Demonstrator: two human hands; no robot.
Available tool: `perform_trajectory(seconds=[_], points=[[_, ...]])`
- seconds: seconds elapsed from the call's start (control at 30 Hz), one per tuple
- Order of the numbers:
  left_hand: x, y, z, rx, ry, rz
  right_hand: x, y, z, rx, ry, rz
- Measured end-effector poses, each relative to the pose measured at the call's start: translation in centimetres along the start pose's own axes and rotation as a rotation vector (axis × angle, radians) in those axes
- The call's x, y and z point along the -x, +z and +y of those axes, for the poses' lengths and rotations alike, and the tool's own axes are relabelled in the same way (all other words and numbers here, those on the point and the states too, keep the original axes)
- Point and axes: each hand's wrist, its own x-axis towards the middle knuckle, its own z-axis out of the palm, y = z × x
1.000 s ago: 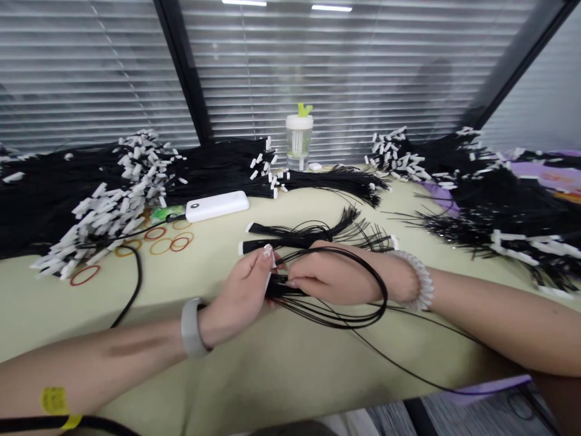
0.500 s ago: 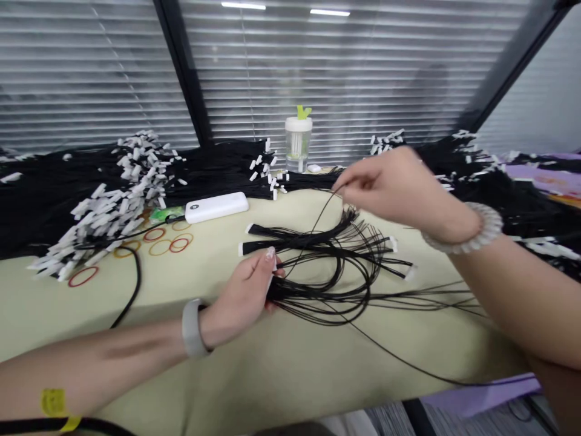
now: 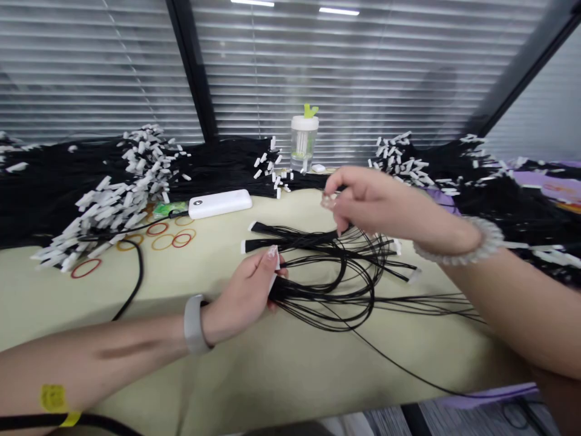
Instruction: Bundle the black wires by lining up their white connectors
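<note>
My left hand (image 3: 247,293) rests on the pale table (image 3: 254,375), fingers closed round the gathered end of a bundle of thin black cords (image 3: 336,284) that loops out to the right. My right hand (image 3: 367,203) hovers above the bundle's far side, its fingers curled as in a pinch near a black strand; I cannot make out what it holds. Two bunches of black cords with white end tags (image 3: 272,236) lie just behind my left hand. A pale band sits on my left wrist, a beaded bracelet on my right.
Large heaps of black cords with white tags (image 3: 104,200) line the back, with more heaps (image 3: 476,181) on the right. A white power bank (image 3: 220,204), several coloured rubber bands (image 3: 166,236), a black cable (image 3: 134,284) and a clear bottle with a green top (image 3: 303,139) stand nearby.
My right hand left the bundle near my left hand, rose to the back right drawing a strand, and has now come slightly down and left. The left hand stayed put.
</note>
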Motion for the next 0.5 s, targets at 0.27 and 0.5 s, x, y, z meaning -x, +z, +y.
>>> perform_trajectory(seconds=[0.27, 0.5], points=[[0.0, 0.2, 0.1, 0.003, -0.018, 0.028, -0.1, 1.8, -0.1, 0.255, -0.166, -0.242], [0.1, 0.1, 0.2, -0.006, -0.020, 0.027, 0.0, 1.9, -0.2, 0.239, -0.149, -0.258]])
